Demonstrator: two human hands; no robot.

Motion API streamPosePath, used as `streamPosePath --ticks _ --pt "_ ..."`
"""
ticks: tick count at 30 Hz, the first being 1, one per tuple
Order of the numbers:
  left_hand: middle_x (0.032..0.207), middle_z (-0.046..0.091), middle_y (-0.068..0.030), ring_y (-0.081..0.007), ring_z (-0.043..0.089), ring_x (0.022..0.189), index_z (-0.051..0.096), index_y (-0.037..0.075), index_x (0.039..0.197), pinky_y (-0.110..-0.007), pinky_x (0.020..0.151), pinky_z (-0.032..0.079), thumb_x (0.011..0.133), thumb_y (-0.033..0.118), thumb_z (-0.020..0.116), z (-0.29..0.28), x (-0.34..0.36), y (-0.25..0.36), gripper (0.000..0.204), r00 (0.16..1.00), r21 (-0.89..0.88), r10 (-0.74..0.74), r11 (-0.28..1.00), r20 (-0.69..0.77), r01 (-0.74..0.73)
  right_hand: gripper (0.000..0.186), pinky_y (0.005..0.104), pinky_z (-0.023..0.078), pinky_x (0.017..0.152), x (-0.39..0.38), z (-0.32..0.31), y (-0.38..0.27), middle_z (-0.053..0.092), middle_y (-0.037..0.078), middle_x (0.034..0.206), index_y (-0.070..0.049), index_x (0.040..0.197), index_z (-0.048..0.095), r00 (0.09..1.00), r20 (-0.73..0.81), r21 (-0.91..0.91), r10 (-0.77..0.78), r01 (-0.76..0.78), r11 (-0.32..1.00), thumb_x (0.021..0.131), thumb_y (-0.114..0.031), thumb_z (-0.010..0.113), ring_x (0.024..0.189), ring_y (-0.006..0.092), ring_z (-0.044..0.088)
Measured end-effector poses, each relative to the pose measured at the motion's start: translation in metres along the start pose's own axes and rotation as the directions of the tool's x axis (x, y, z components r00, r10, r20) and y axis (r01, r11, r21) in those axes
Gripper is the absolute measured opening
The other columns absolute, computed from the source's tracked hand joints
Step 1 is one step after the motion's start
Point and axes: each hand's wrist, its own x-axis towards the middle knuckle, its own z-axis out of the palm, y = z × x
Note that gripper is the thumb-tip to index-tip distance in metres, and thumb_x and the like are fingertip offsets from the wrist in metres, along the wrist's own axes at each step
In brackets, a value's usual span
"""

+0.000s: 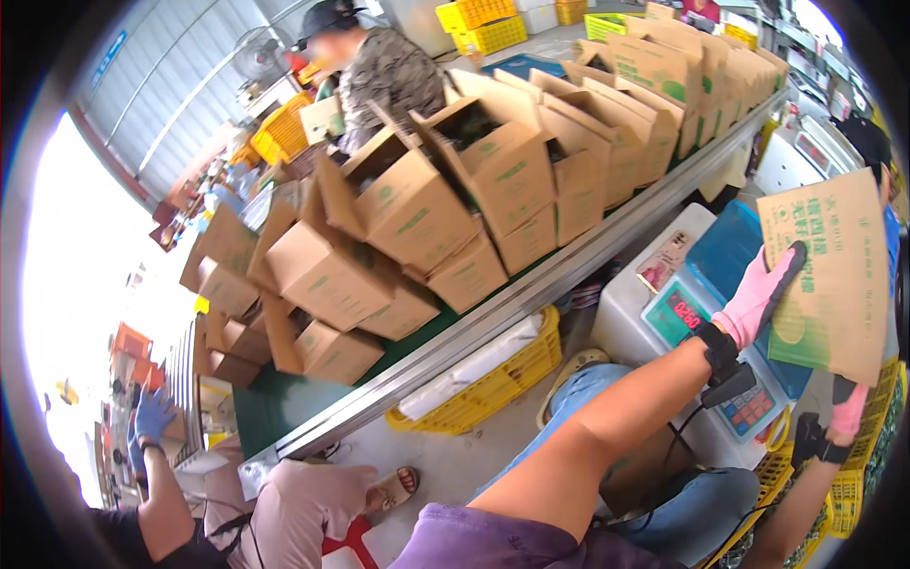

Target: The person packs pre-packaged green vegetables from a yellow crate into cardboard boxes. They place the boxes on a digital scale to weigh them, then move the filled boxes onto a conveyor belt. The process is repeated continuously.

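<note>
Left hand (755, 296) gripping left edge of brown carton (839, 284), carton standing at frame right, extending rightward from grip, right hand (850, 406) meeting lower edge, fingers hidden, hold unclear.

Right hand (847, 408) partly hidden behind the cardboard (834, 275), contents (469, 127) of open boxes (422, 218) indistinct

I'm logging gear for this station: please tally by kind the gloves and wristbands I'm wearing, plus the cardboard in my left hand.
Pink gloves, left and right: 2
Black wristbands, left and right: 2
Cardboard carton: 1
Total: 5
</note>
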Motion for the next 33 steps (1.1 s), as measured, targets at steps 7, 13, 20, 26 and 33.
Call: streamPosePath --ticks 7,13,20,26,33 --pt "0.120 0.053 -0.0071 -0.0158 0.049 0.110 0.045 0.000 0.125 -0.028 0.096 0.040 0.097 0.019 0.044 -0.005 -0.208 0.153 0.034 0.959 0.374 0.239 0.912 -0.154 -0.167 0.029 0.0426 0.043 0.087 -0.094 0.105 -0.153 0.055 0.017 0.113 -0.003 0.116 0.052 0.829 0.506 -0.088 -0.239 0.325 0.942 0.091 -0.016 0.048 0.103 0.0357 0.052" --pt "0.123 0.053 -0.0080 -0.0242 0.051 0.111 0.047 0.008 0.127 -0.040 0.099 0.038 0.099 0.039 0.028 -0.103 -0.480 0.196 0.046 0.829 0.015 0.455 0.879 -0.324 -0.477 0.027 0.0434 0.046 0.082 -0.184 0.258 -0.253 0.058 0.019 0.106 -0.002 0.112 0.054 0.252 0.866 0.235 -0.432 0.558 0.796 0.089 -0.016 0.051 0.096 0.0388 0.056" --pt "0.141 0.039 -0.0101 -0.0292 0.032 0.131 0.034 0.009 0.139 -0.044 0.112 0.016 0.095 0.044 0.034 -0.138 -0.545 0.233 0.057 0.207 0.888 0.880 0.364 -0.427 0.282 0.027 0.0453 0.047 0.067 -0.264 0.431 -0.303 0.060 0.021 0.071 0.002 0.093 0.053 0.036 0.799 0.479 -0.600 0.566 0.671 0.093 -0.023 0.043 0.075 0.0380 0.060" --pt "0.142 0.034 -0.0137 -0.0234 0.031 0.131 0.023 -0.003 0.141 -0.035 0.109 0.024 0.097 0.050 0.031 -0.155 -0.560 0.311 0.069 0.018 0.727 0.765 0.619 -0.644 -0.298 0.020 0.0439 0.049 0.060 -0.337 0.514 -0.304 0.061 0.019 0.066 -0.002 0.088 0.055 0.397 0.759 0.283 -0.517 0.513 0.810 0.091 -0.020 0.045 0.066 0.0353 0.062" --pt "0.118 0.052 -0.0060 -0.0149 0.050 0.101 0.036 0.002 0.134 -0.026 0.085 0.041 0.087 0.016 0.057 -0.123 -0.546 0.287 0.053 0.291 0.859 0.870 0.243 -0.399 0.450 0.020 0.0433 0.050 0.060 -0.341 0.535 -0.290 0.062 0.018 0.068 -0.003 0.088 0.052 0.459 0.742 0.259 -0.488 0.476 0.841 0.091 -0.022 0.045 0.067 0.0352 0.063"
